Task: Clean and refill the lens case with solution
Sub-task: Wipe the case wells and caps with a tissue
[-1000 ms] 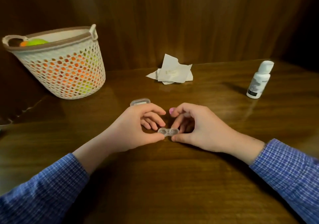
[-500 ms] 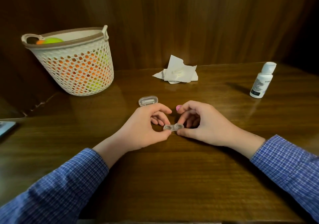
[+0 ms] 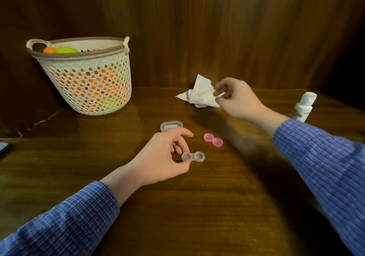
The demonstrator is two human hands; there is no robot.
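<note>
The left hand is pinching the case by its left well, thumb below and fingers curled over, keeping it low at the table, both wells uncapped and facing up. Just beyond it the two pink caps are lying side by side on the wood, touching each other. The right hand is reaching out over the far side, fingers curled and closing on the edge of the crumpled tissue; it is blurred, so I cannot tell how firm that pinch is. The white bottle is standing upright to the right, partly behind the blue sleeve. A small clear box is sitting right behind the left hand's knuckles. Over on the left the basket is standing against the wooden wall, orange and green showing through its holes.
</note>
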